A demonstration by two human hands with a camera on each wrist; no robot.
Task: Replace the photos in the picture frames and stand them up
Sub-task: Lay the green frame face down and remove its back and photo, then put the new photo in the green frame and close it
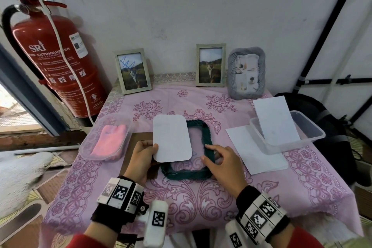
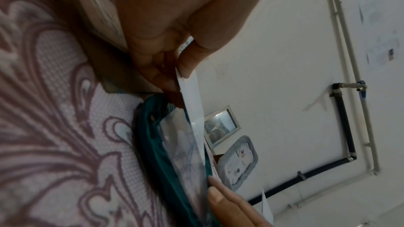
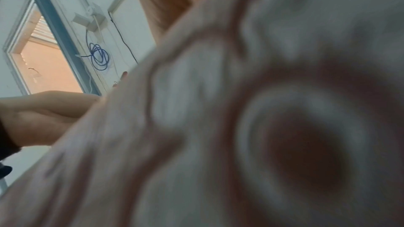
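A dark green braided frame (image 1: pixel 207 137) lies flat on the pink tablecloth (image 1: pixel 181 197), its clear pane showing the cloth. My left hand (image 1: pixel 145 153) pinches the lower left corner of a white rounded photo (image 1: pixel 171 137), back side up, lifted over the frame's left half. The left wrist view shows that photo (image 2: pixel 190 103) edge-on above the green frame (image 2: pixel 150 144). My right hand (image 1: pixel 219 157) rests on the frame's right side, forefinger and thumb spread on the braid. Brown backing board (image 1: pixel 136 137) lies under my left hand.
Two grey-green frames (image 1: pixel 132 70) (image 1: pixel 210 65) with cat photos and a grey braided frame (image 1: pixel 246 72) stand at the back. A tub with pink cloth (image 1: pixel 108 141) sits left. A clear tub (image 1: pixel 310 129) with white sheets (image 1: pixel 275 121) sits right. A fire extinguisher (image 1: pixel 54 56) stands left.
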